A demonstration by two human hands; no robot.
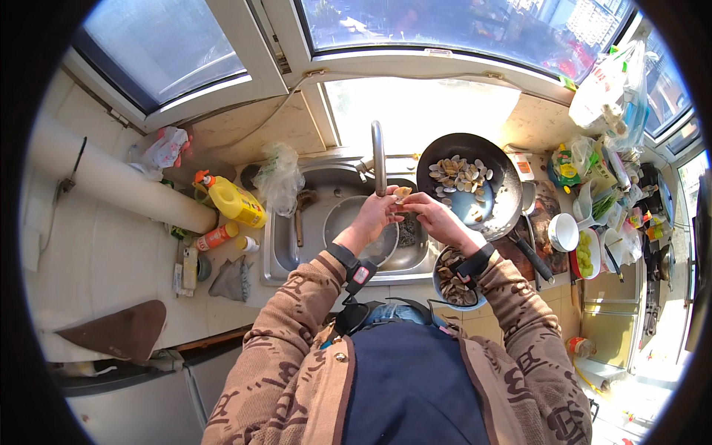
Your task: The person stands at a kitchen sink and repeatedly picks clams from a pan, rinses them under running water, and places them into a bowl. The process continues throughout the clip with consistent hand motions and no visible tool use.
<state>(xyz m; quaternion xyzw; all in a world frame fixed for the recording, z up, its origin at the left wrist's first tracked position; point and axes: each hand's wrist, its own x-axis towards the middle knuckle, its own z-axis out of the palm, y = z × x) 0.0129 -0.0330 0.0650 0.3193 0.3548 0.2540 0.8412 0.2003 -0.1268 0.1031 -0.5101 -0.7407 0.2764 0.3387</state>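
Note:
Above the sink's right side, beside the faucet, I hold a small orange-and-white clam [402, 193] at my fingertips. My left hand [371, 218] pinches it from the left, and the fingertips of my right hand [444, 221] meet it from the right. A round metal basin [329, 229] sits in the steel sink below, partly hidden by my left hand and forearm. To the right, a black wok [495, 156] contains several clams [457, 173] and some bluish liquid. Under my right wrist, a bowl [473, 303] is heaped with clam shells [456, 281].
The faucet [378, 150] arches up behind my left hand. A wooden-handled brush [300, 219] and a plastic bag [280, 177] are on the left. Yellow bottles [236, 200] stand left of the sink. The wok's handle [532, 260] points toward me near a white bowl [563, 232] and green grapes [585, 253].

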